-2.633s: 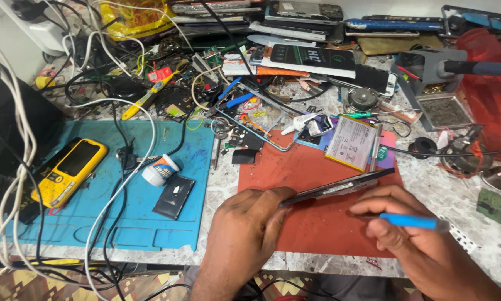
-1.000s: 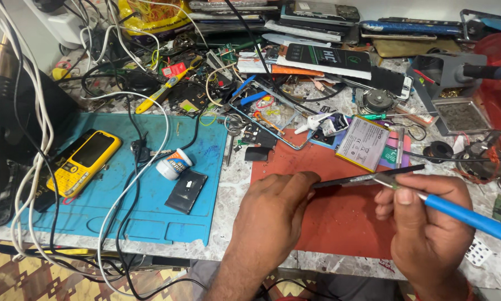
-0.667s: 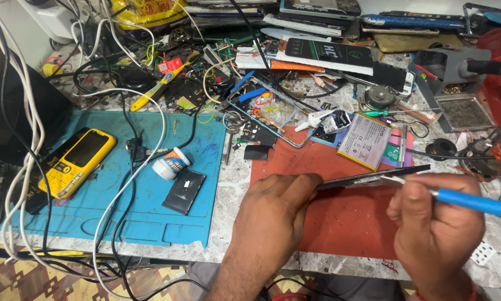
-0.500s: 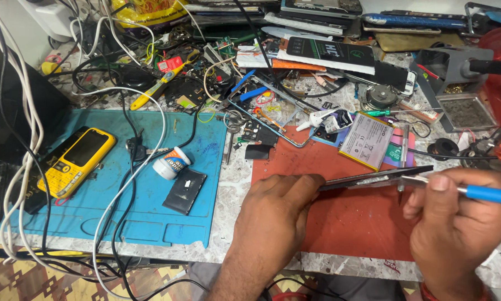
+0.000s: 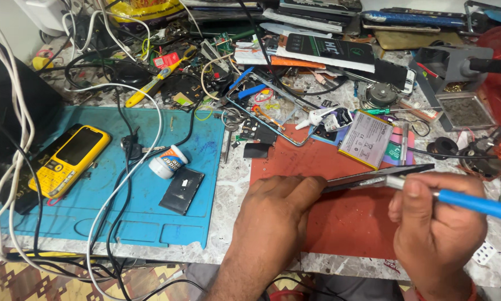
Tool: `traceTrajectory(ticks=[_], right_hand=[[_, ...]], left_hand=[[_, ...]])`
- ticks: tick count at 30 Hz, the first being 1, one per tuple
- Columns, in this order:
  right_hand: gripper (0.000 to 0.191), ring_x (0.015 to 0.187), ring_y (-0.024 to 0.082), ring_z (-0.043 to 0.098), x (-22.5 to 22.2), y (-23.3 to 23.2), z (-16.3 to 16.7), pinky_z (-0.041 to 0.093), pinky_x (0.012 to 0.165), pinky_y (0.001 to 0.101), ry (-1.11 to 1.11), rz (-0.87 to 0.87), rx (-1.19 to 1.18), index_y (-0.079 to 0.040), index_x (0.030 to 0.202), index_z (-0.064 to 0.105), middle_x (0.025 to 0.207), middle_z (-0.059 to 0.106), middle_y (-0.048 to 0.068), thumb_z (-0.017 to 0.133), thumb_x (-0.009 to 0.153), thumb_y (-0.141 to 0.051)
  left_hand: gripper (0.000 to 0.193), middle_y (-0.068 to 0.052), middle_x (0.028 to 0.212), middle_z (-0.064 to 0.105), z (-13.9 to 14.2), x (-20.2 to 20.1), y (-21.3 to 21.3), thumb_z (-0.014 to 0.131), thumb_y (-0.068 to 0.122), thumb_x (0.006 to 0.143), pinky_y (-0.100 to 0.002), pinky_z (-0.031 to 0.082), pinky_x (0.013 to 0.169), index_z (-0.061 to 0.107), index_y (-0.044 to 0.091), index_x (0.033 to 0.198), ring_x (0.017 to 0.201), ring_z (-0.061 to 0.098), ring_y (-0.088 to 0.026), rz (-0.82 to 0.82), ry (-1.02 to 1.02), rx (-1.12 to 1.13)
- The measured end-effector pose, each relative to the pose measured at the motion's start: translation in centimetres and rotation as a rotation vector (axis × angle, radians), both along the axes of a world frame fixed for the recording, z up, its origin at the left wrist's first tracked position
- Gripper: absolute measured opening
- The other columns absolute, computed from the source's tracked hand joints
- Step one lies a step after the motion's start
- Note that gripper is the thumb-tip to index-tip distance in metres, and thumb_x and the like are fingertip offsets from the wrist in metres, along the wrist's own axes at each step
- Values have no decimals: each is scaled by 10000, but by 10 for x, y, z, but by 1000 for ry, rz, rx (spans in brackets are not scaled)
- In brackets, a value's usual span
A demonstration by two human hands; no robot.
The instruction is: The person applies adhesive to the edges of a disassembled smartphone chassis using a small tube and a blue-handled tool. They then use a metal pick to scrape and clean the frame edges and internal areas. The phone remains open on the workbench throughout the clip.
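The left hand [image 5: 272, 223] rests on the work mat [image 5: 339, 223] with the thin phone panel [image 5: 373, 177] running from its fingertips to the right hand [image 5: 434, 223], which holds a tool [image 5: 473, 203] against the panel's far end. Beyond the two hands, at the mat's back edge, lies a flat battery [image 5: 366, 138]. Left of the left hand, a second mat [image 5: 94, 223] on the counter [image 5: 233, 173] carries a small dark slab [image 5: 182, 190], a little tub [image 5: 168, 161] behind it, and a keypad phone [image 5: 69, 160] farther left.

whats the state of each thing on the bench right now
left hand: gripping one end of the thin dark panel
thin dark panel: held edge-on above the red mat
right hand: holding the blue-handled tool, tip at the panel
yellow phone: flat on the blue mat, screen dark
flat battery: lying loose
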State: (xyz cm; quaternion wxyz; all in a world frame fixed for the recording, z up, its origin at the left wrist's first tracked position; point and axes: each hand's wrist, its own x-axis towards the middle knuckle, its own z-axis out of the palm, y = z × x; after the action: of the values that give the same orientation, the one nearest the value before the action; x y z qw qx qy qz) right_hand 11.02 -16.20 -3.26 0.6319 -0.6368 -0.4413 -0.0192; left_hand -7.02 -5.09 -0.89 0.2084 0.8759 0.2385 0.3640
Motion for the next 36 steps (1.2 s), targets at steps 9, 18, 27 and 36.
traceTrajectory(ticks=[9,18,27,36], right_hand=[[193,543,100,554,-3,0,-2,459,537,220,68,-25,7,25,1122,444,717,586,85,560,1091,-126],[220,590,76,553,3,0,-13,474,554,208,84,70,109,14,1156,423,802,579,70,563,1100,-146],[225,581,83,557,-1,-2,-11,479,764,262,-85,80,31,9,1130,451,716,581,61,563,1123,-186],[273,568,84,550,0,0,-14,474,535,218,17,85,81,2,1154,411,792,588,86,578,1099,-206]], left_hand=[[260,-89,942,724,0,-1,0,615,65,881,-458,519,820,702,112,1121,890,691,-328,-11,1,24],[252,-88,949,728,1,0,1,607,57,870,-454,525,814,697,105,1100,875,694,-327,-25,-6,36],[255,-80,954,728,3,-1,0,617,49,855,-453,525,793,688,104,1093,866,696,-324,-18,-4,51],[253,-75,958,727,2,-3,-2,634,45,831,-445,532,783,684,112,1071,866,698,-318,-29,10,68]])
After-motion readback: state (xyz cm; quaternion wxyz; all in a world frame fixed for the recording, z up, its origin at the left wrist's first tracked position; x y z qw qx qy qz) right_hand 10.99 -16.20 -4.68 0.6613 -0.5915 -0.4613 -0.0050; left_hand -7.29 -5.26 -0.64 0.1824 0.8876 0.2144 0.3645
